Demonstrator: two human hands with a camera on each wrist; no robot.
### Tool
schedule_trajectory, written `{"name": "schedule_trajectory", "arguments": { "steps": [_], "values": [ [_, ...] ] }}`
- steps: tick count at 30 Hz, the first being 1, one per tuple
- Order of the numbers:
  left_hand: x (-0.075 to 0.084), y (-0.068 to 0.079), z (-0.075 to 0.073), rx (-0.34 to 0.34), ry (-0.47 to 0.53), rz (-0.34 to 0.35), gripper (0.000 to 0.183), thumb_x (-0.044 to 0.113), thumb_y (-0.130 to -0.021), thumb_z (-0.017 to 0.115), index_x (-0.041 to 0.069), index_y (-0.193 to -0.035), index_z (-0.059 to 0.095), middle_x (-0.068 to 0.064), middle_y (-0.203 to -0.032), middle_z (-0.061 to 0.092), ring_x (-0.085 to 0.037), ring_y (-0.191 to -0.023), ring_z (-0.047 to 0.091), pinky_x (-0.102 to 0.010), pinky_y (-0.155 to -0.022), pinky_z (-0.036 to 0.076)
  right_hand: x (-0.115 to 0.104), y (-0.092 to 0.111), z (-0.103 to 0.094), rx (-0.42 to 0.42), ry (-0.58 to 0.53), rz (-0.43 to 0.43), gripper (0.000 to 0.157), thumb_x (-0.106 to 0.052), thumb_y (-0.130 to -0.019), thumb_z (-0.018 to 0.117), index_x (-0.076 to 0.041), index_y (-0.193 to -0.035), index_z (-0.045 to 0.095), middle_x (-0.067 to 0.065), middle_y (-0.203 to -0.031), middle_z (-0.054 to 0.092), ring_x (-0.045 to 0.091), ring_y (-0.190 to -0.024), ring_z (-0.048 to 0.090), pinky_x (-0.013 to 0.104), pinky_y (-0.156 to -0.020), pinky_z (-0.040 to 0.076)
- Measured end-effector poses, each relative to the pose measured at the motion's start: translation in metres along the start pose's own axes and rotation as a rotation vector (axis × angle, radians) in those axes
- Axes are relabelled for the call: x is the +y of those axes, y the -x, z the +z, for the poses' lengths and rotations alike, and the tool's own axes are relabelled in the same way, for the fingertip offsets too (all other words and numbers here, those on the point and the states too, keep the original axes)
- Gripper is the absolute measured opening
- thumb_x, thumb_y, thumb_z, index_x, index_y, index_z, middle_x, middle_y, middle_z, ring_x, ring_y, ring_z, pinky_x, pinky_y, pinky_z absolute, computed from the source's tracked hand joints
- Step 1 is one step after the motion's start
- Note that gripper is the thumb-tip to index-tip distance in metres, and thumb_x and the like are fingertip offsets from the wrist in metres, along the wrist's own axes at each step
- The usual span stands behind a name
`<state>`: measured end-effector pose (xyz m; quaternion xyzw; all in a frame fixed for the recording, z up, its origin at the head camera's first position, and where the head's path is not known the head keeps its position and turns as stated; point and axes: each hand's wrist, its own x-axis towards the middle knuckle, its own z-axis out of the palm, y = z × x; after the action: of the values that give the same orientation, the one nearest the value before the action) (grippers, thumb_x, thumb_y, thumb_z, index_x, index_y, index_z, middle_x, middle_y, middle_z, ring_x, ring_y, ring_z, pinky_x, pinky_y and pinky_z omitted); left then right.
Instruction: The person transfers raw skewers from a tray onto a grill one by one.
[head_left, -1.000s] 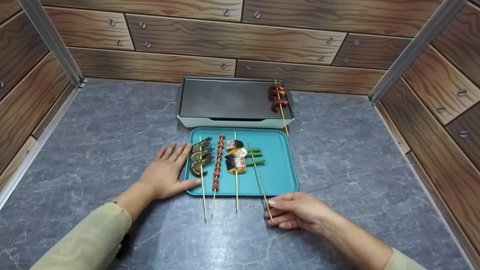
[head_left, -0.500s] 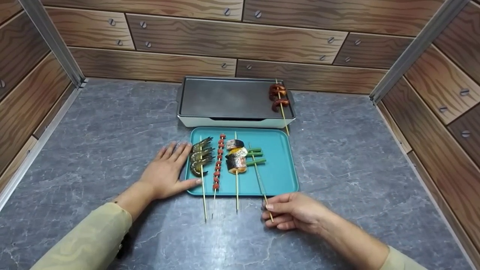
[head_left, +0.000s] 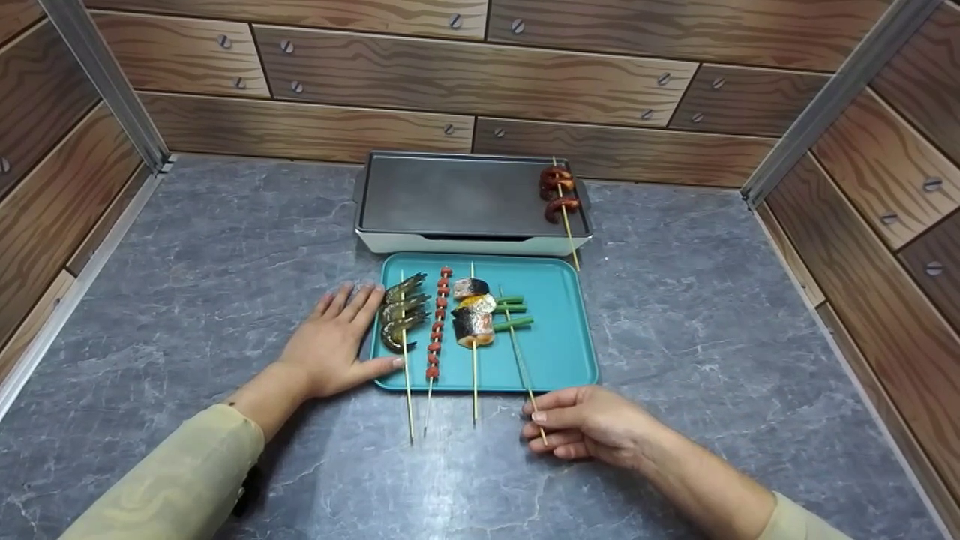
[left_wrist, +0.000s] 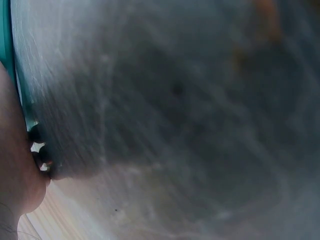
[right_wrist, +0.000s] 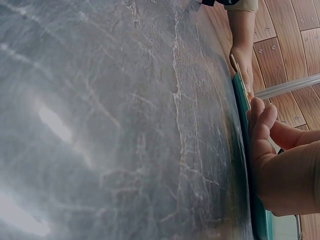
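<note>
In the head view my right hand (head_left: 592, 424) pinches the lower end of a skewer with green stalks (head_left: 512, 313), whose food end lies on the teal tray (head_left: 551, 352). My left hand (head_left: 326, 349) rests with straight, spread fingers at the tray's left edge, its thumb over the rim beside the shrimp skewer (head_left: 403, 322). Between the two hands lie a skewer of small red pieces (head_left: 436, 330) and a fish skewer (head_left: 473, 322). The right wrist view shows the curled fingers of the right hand (right_wrist: 270, 135) close to the tray's edge (right_wrist: 245, 107).
Behind the tray stands a grill (head_left: 450, 195) with a dark flat plate. A skewer of reddish-brown curled pieces (head_left: 559, 196) lies along its right side, the stick jutting over the front edge. Wood-patterned walls (head_left: 375, 75) enclose the grey marbled table (head_left: 697, 315).
The fingers of my right hand have shifted very slightly left on the stick. The left hand, tray and other skewers stay where they were, apart from a slight drift of the view.
</note>
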<state>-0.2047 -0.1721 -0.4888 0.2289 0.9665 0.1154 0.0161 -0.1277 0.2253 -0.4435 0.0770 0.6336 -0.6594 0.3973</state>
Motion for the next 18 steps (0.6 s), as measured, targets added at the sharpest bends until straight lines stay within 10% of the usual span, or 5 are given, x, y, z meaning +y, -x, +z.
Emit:
{"name": "schedule_trajectory", "arguments": {
  "steps": [18],
  "values": [
    [0.0007, 0.0007, -0.0016, 0.008, -0.006, 0.001, 0.118, 0.091, -0.091, 0.041, 0.008, -0.171, 0.013, -0.015, -0.175, 0.017, -0.042, -0.161, 0.012, -0.061, -0.129, 0.013, 0.0006, 0.0054, -0.0057, 0.014, 0.001, -0.015, 0.025, -0.008, -0.101, 0.071, 0.0, -0.125, 0.07, 0.011, -0.103, 0.08, 0.016, -0.084, 0.078, 0.022, -0.064, 0.06]
  ]
}}
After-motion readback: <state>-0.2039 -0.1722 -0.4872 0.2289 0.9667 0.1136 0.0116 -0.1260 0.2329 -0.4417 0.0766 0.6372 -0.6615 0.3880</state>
